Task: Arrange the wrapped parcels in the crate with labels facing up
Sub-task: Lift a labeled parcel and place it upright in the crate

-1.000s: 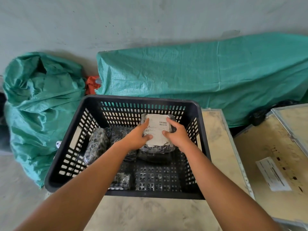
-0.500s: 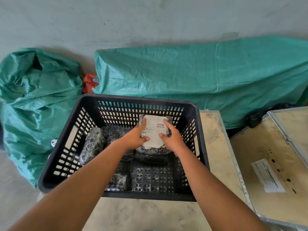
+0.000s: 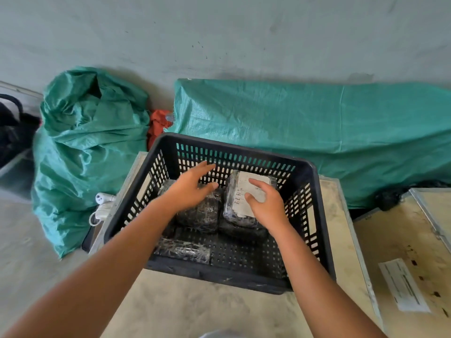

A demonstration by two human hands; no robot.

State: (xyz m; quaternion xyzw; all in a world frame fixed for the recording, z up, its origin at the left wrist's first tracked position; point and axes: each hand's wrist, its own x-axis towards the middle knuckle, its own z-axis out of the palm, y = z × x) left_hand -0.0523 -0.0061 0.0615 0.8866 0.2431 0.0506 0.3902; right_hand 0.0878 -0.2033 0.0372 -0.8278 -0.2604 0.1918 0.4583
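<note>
A black slatted crate (image 3: pixel 319 215) stands on a pale wooden box. Inside, at the back right, a wrapped parcel with its white label up (image 3: pixel 241 191) rests on top of another dark parcel (image 3: pixel 244 231). A dark wrapped parcel (image 3: pixel 202 213) lies in the middle, and a smaller one (image 3: pixel 183 251) lies at the front left. My right hand (image 3: pixel 266 206) hovers over the labelled parcel, fingers spread, holding nothing. My left hand (image 3: pixel 190 189) is open above the middle parcel, partly hiding another parcel behind it.
Green tarp covers a long bulk (image 3: pixel 305 123) behind the crate, and a green sack (image 3: pixel 85 142) sits at left. A second wooden box with a paper label (image 3: pixel 402 284) stands to the right. A white device (image 3: pixel 102 206) lies on the floor at left.
Both hands have let go of the labelled parcel, which now lies at the crate's back right. My left hand has moved left over the middle parcel. The camera view has shifted left.
</note>
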